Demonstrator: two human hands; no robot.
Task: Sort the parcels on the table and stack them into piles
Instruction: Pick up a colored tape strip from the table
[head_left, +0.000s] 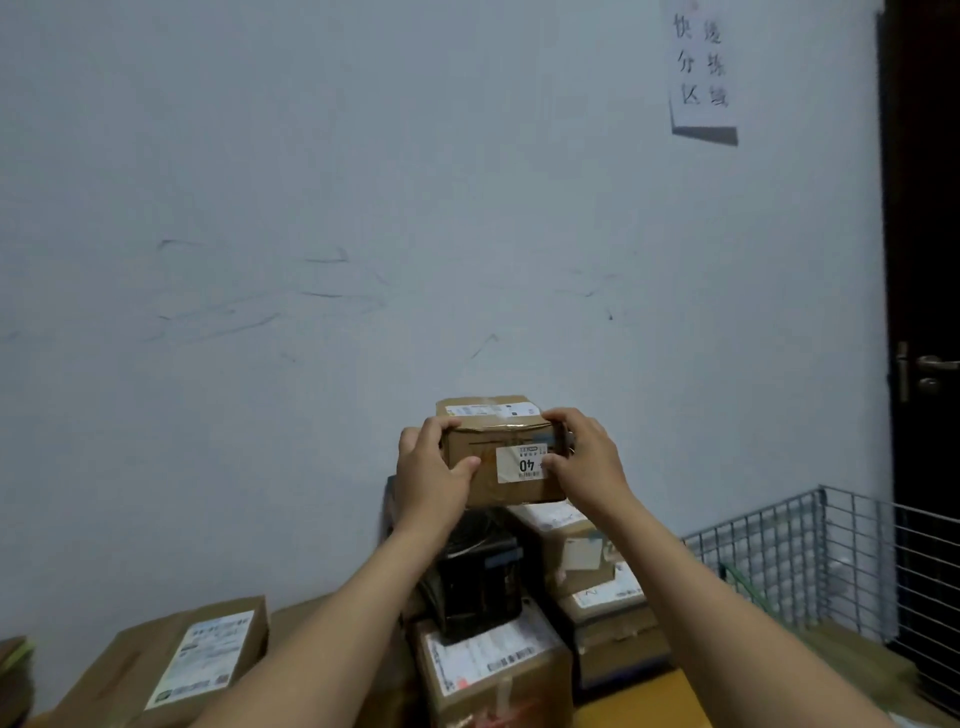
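A small brown cardboard box (498, 457) with a white "40" label is being held up before the pale wall, above the piled parcels. The left hand (428, 475) is clasping its 9 o'clock end and the right hand (584, 457) its 3 o'clock end, each grip curling round the box. At 6 o'clock a black box (478, 587) is sitting on a taped cardboard parcel (493, 670). At 5 o'clock a stack of brown parcels (587, 561) is standing on the yellow desk (649, 696), and at 4 o'clock a wire mesh basket (789, 561).
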